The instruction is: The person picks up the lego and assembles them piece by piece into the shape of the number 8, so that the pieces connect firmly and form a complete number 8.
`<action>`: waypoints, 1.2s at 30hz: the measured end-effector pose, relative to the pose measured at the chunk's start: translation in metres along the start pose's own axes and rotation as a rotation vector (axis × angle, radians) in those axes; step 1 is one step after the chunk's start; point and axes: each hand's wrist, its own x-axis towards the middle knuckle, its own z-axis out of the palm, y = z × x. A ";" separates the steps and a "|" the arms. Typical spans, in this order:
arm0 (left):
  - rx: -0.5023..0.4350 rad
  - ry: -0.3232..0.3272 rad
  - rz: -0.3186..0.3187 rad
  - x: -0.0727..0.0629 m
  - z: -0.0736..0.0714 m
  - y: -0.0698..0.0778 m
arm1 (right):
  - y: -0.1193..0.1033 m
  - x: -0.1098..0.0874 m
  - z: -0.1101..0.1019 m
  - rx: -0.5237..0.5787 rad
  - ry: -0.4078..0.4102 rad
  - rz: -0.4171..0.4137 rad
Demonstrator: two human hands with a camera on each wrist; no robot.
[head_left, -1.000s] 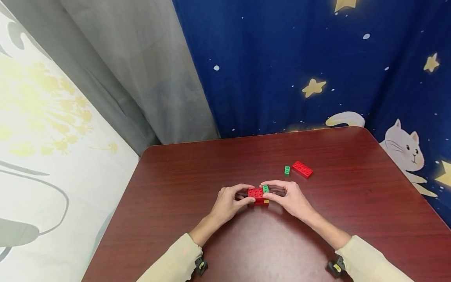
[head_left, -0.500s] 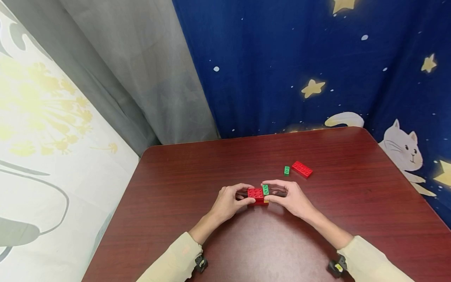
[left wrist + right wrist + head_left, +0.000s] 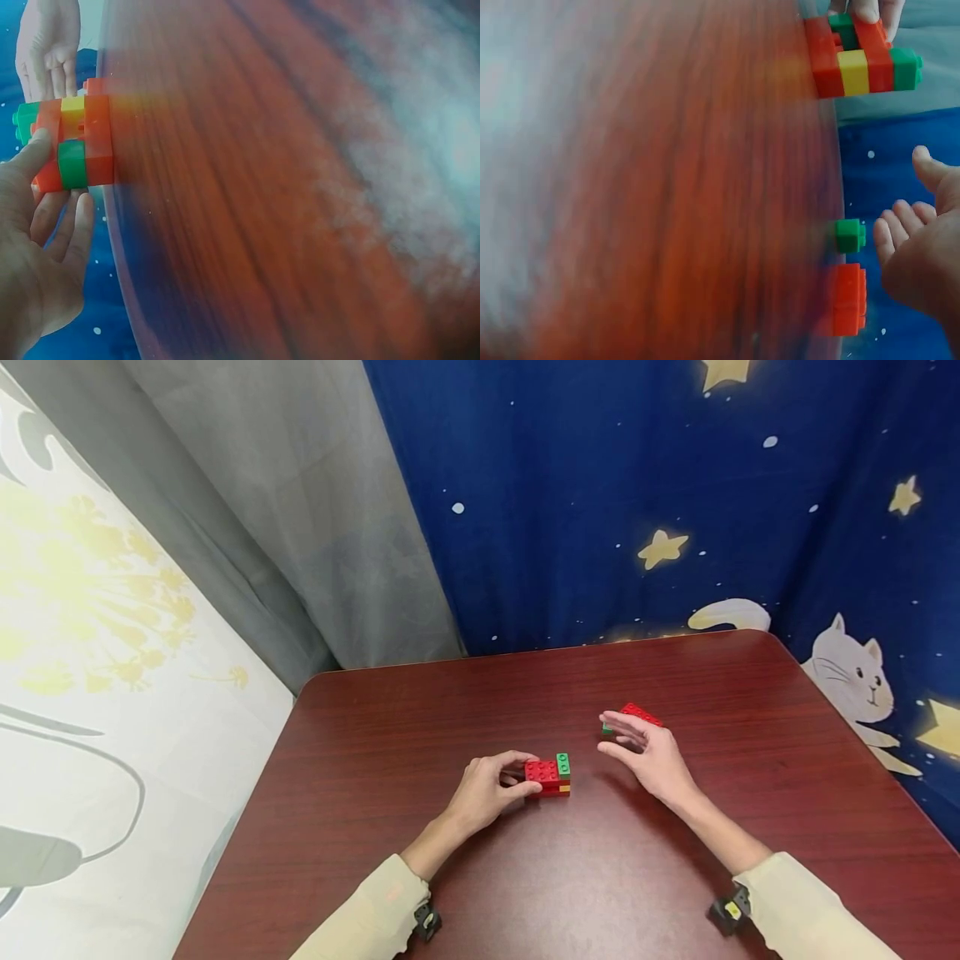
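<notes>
My left hand (image 3: 487, 789) grips the left end of a stack of toy building bricks (image 3: 542, 772) standing on the table. In the left wrist view, a lower red brick (image 3: 98, 142) carries a green brick (image 3: 73, 164) and a yellow brick (image 3: 73, 109). Another red brick (image 3: 875, 56) lies across those two, topped at its right end by a green brick (image 3: 906, 69). With thumb and fingers apart and nothing between them, my right hand (image 3: 652, 760) hovers near a loose green brick (image 3: 849, 235) and a loose red brick (image 3: 848, 299), partly covering both in the head view.
The dark red-brown wooden table (image 3: 420, 710) has rounded far corners. Behind it hang a blue curtain (image 3: 570, 527) with stars and a grey curtain (image 3: 300, 527). A small black camera sits at each wrist (image 3: 729, 912).
My right hand has let go of the green brick atop the stack and moved right and away toward the loose bricks. The left hand stays on the stack.
</notes>
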 end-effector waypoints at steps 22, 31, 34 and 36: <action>-0.007 0.002 0.007 0.001 0.000 -0.002 | 0.010 0.014 0.005 -0.177 0.052 0.148; -0.004 -0.001 -0.001 0.001 0.001 -0.004 | 0.015 0.021 0.004 -0.122 0.060 0.171; -0.006 -0.001 0.000 0.001 0.001 -0.004 | 0.018 0.023 0.003 -0.086 0.060 0.197; -0.005 0.000 0.001 0.001 0.001 -0.004 | 0.019 0.025 0.002 -0.067 0.061 0.212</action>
